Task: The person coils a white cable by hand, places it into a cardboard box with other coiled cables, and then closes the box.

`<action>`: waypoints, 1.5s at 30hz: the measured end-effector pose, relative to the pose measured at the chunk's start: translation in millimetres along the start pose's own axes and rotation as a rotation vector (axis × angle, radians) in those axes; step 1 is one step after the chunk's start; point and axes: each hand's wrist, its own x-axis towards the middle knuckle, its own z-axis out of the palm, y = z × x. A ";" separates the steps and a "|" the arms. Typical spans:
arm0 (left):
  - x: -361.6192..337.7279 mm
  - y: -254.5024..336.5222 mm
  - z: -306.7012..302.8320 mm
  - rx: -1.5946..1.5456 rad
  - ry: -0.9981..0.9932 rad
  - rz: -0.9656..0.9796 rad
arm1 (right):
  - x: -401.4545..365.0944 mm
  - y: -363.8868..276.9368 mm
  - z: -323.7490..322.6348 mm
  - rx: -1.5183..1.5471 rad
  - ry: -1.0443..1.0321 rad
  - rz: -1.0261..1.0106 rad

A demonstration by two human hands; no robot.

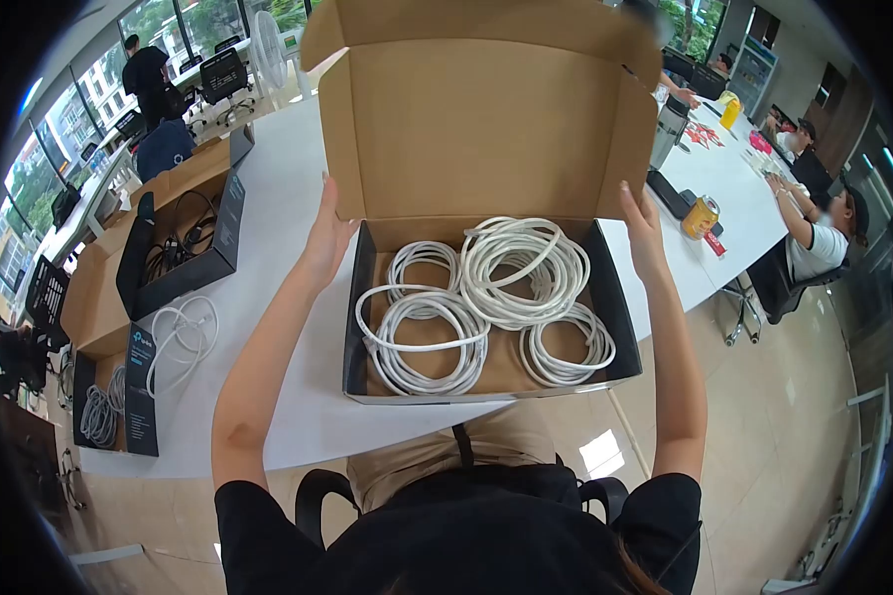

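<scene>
An open cardboard box (355, 327), dark outside and brown inside, sits in front of me at the edge of the white table. Its lid (486, 129) stands raised. My left hand (329, 236) closes on the lid's left side flap, and my right hand (643, 226) on the right one; some fingers are hidden. Inside lie several coiled whitish cables: a large coil (526, 273) at upper right, a smaller coil (422, 266) at upper left, one coil (427, 342) at lower left and another coil (569, 347) at lower right.
Left of me, an open box (233, 223) holds black cables (184, 238). Nearer, another open box (141, 392) contains grey cable coils, with a loose white cable (184, 342) beside it. At right, a yellow can (701, 217) stands on the table (754, 233), where people sit.
</scene>
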 end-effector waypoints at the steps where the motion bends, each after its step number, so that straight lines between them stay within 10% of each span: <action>1: -2.6 -10.6 -8.1 0.057 -0.032 0.007 | -11.5 -12.2 3.7 -0.002 0.022 0.010; 8: -47.6 -11.6 -21.5 0.701 -0.336 0.112 | -70.1 -28.1 -2.5 -0.453 -0.217 0.012; 14: -73.2 -22.2 -39.7 0.500 -0.384 -0.198 | -107.1 -78.5 -10.2 -0.467 -0.379 0.196; 21: -84.9 -32.8 -27.6 0.007 -0.019 -0.014 | -148.2 -60.8 -24.3 0.049 -0.017 0.015; 28: -113.9 -5.8 -16.8 0.701 -0.178 0.621 | -178.8 -69.0 -30.7 -0.344 0.066 -0.300; 34: -144.3 -7.3 -24.6 1.035 -0.383 0.508 | -224.9 -36.3 -17.1 -0.673 0.171 -0.329; 45: -190.2 -27.2 -12.6 1.007 -0.354 0.553 | -251.9 -4.0 -7.3 -0.315 0.321 -0.058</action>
